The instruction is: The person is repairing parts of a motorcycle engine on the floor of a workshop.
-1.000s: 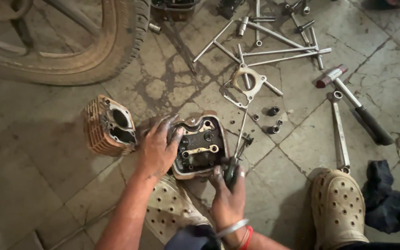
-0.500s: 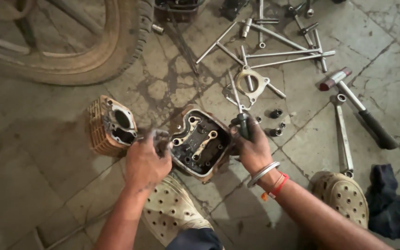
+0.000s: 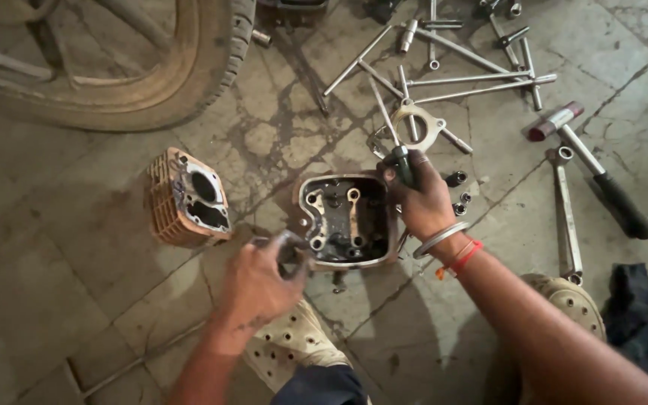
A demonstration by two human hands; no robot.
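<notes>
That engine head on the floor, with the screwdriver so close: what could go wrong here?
The right hand grips a screwdriver beside the engine head; a slip might gouge metal or jab the left hand at its corner. The small nuts lying loose nearby could roll off or get kicked. Dust from the cracked floor may get into the open head.

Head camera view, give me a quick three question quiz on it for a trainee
1. True or false: the right hand holds a screwdriver.
2. Which hand grips the lower left corner of the cylinder head? A) left hand B) right hand C) neither
3. Fill in: the finned cylinder block lies on the floor to the ___ of the cylinder head.

Key
1. True; its blade points away from the person.
2. A
3. left
</notes>
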